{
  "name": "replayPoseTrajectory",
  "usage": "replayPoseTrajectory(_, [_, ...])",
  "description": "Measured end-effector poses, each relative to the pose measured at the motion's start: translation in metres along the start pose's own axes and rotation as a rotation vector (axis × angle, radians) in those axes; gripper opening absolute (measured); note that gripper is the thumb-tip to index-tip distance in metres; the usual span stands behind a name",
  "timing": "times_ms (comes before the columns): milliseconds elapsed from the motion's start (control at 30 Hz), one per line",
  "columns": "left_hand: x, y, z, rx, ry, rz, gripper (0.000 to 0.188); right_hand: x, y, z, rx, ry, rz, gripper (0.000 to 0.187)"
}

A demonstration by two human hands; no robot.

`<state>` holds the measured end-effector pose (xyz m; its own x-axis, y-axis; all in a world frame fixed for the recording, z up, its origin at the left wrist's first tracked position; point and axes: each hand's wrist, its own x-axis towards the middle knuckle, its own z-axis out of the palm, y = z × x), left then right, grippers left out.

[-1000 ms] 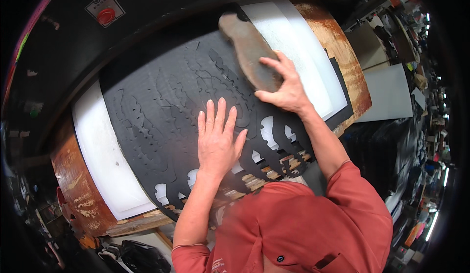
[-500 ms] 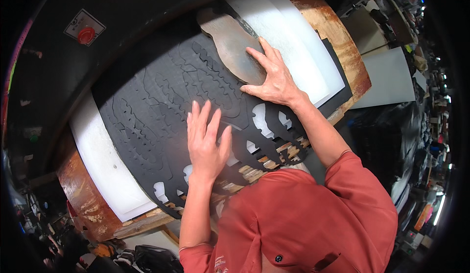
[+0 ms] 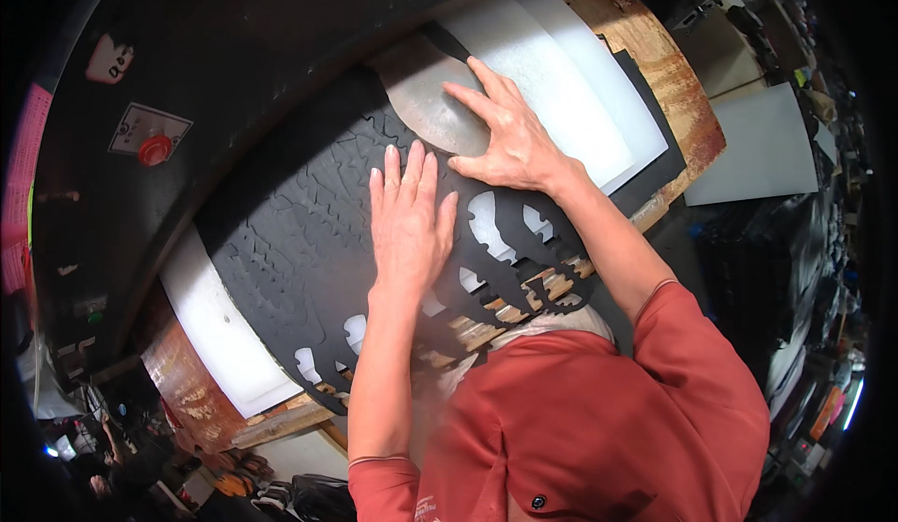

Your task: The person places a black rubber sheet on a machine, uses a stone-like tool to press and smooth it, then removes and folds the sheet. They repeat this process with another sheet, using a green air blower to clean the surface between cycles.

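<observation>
My right hand is spread across the near end of a sole-shaped grey metal cutting die, with the thumb at its near edge and other fingers on its top and right side. The die lies on a black sheet marked with wavy-edged cut outlines. My left hand lies over that sheet, palm down and fingers stretched out, its fingertips just short of the die's left edge. Nothing shows in its grasp. Shadow beneath the machine covers the die's far end.
A dark machine beam with a red button crosses the far side. White boards lie under the black sheet on a worn wooden board. Wavy holes run along the sheet's near edge. A pale panel stands at right.
My left hand has moved up and right over the black sheet, closer to the die. My right hand stays on the die. The whole view has shifted slightly.
</observation>
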<state>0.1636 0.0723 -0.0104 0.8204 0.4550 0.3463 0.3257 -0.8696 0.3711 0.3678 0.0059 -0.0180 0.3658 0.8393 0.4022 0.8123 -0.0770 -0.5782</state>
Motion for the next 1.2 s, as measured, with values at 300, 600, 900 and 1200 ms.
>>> replayPoseTrajectory(300, [-0.006, -0.019, 0.006, 0.022, -0.033, -0.045, 0.051, -0.014, 0.000, 0.004, 0.133, 0.093, 0.056, 0.075])
replayPoseTrajectory(600, [0.015, -0.024, -0.010, 0.193, -0.126, -0.002, 0.050, -0.007, -0.006, 0.001, 0.171, 0.043, 0.112, 0.082])
replayPoseTrajectory(900, [0.005, -0.036, -0.004, 0.149, -0.060, -0.014, 0.048, -0.005, -0.005, 0.003, 0.153, 0.038, 0.083, 0.081])
replayPoseTrajectory(1200, [0.007, -0.039, -0.009, 0.079, -0.069, -0.037, 0.046, -0.015, -0.011, 0.001, 0.099, 0.030, 0.081, 0.080])
